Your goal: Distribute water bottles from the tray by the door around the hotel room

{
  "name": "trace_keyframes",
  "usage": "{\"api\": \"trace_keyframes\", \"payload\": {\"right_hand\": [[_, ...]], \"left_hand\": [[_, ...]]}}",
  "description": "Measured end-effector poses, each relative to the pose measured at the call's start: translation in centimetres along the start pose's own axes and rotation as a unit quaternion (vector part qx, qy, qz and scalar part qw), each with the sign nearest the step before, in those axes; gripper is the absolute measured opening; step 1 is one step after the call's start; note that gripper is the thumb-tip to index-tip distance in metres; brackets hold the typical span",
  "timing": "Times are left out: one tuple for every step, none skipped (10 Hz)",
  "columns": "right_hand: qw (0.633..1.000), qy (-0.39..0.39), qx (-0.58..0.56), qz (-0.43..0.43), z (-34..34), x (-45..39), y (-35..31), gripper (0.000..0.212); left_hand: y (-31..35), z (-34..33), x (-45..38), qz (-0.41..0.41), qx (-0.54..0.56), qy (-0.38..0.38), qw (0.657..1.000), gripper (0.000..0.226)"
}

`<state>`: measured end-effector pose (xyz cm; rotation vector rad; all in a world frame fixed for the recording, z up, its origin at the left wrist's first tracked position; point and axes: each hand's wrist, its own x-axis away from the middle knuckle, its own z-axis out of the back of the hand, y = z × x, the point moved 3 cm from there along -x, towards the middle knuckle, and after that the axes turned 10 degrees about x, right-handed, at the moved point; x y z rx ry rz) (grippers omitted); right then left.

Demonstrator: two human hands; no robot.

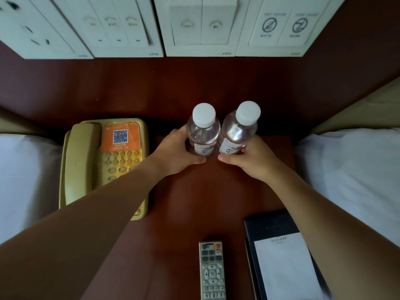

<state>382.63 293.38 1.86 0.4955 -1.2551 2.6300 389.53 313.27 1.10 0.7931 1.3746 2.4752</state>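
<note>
Two clear water bottles with white caps stand side by side at the back of a dark wooden nightstand (190,195). My left hand (175,152) wraps around the lower part of the left bottle (202,131). Around the base of the right bottle (239,128), which leans slightly to the right, my right hand (251,159) is closed. The two bottles nearly touch. Their bases are hidden behind my fingers, so I cannot tell whether they rest on the wood.
A beige telephone (104,165) with an orange QR sticker sits on the left of the nightstand. A grey remote control (212,269) and a dark notepad folder (281,256) lie near the front. White bedding flanks both sides; wall switch panels (194,27) above.
</note>
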Motion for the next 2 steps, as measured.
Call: {"api": "trace_keyframes", "payload": {"right_hand": [[0.999,0.031,-0.001,-0.038,1.5,1.8,-1.1,0.098],[0.970,0.213,-0.084,-0.075,7.0,7.0,-4.8,0.074]], "left_hand": [[0.7,0.3,0.9,-0.007,0.034,-0.014,0.999,0.089],[2.2,1.7,4.2,0.001,0.123,0.077,0.989,0.082]]}}
